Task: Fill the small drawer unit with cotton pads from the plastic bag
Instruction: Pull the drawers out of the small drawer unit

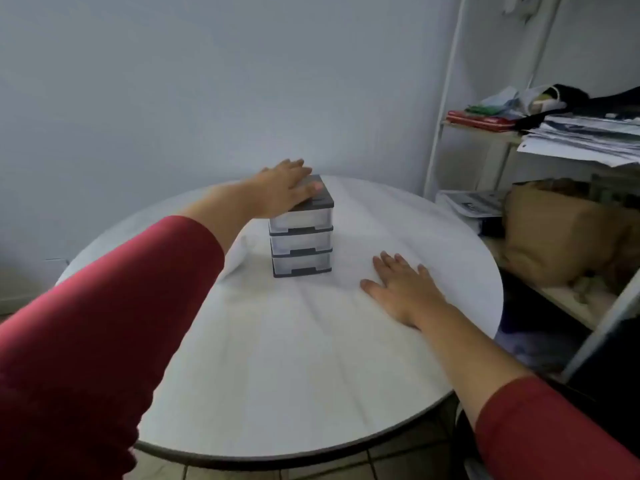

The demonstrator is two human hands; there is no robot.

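Home corner: paper-laden shelf, table

Left hand flat atop drawer unit, right hand on table

Drawer unit: no label can be read.
Papers, far right shelf: print too blurred to read.
Red pack, far right shelf: no words legible.

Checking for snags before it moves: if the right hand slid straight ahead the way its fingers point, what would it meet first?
The right hand lies flat on the table, fingers pointing up-left. It would probably pass right of the drawer unit, over bare tabletop; depth is unclear.
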